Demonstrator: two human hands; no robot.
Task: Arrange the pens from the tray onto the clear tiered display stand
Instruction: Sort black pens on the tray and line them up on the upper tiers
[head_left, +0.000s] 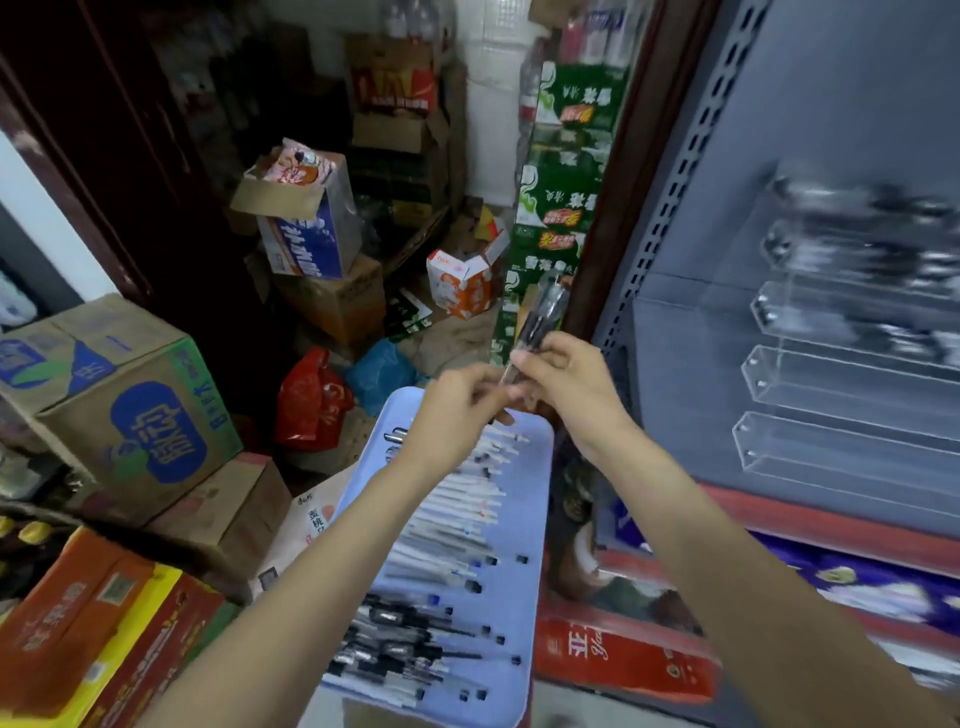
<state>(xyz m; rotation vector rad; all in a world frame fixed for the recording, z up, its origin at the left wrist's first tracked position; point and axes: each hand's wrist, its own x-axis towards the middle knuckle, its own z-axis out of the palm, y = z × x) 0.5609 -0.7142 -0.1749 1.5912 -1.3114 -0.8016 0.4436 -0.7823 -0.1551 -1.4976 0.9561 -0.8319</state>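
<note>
**Head view: a handful of pens leaves the tray for the display stand**

A person's right hand (563, 376) grips a small bunch of dark pens (540, 317), held upright above the far end of a pale blue tray (524, 530). The left hand (465, 402), fingers curled, pinches at the lower ends of the same bunch, seemingly squaring them up. Beneath both forearms, rows of white and black pens (441, 561) lie across the tray. To the right, the clear tiered display stand (831, 384) sits on a grey shelf; its upper tiers appear stocked, though blur hides detail, while the lower troughs look empty. Cardboard boxes (119, 395) crowd the floor at left. To place this bunch well, the person would likely align the tips first, then lower the pens level into an open trough so none roll out.
</note>
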